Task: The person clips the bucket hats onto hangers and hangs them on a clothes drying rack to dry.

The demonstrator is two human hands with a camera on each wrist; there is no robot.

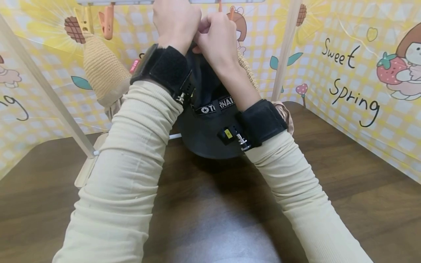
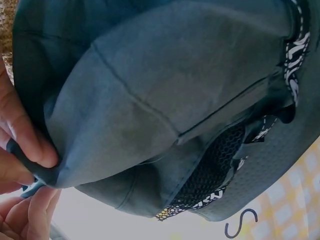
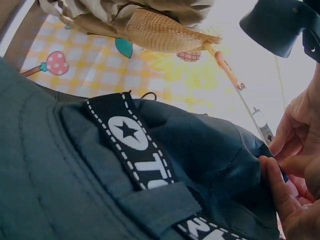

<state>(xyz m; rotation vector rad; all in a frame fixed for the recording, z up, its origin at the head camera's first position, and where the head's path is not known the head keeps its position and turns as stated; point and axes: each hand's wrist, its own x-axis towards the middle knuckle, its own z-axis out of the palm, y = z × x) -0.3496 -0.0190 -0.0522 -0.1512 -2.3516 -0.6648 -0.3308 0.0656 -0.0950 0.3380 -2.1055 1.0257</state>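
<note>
A dark sun hat [image 1: 210,138] hangs crown up below a rack, with its wide brim towards me. A black band with white lettering [image 3: 137,142] runs round it, and dark mesh [image 2: 215,165] shows at its side. At the top of the crown my left hand [image 1: 177,23] pinches the fabric. Right beside it, my right hand [image 1: 218,42] pinches the same gathered part of the crown. In the left wrist view, the fingers [image 2: 30,140] of both hands meet at the folded cloth. Part of the crown is hidden behind my hands and wrists in the head view.
Above is a pale rack bar [image 1: 131,2] with a yellow clothespin [image 1: 84,18] and an orange clothespin [image 1: 106,22]. A straw-coloured knitted hat [image 1: 102,65] hangs at the left. Wooden posts [image 1: 286,47] rise from the brown table [image 1: 204,204], before a printed yellow checked backdrop [image 1: 355,65].
</note>
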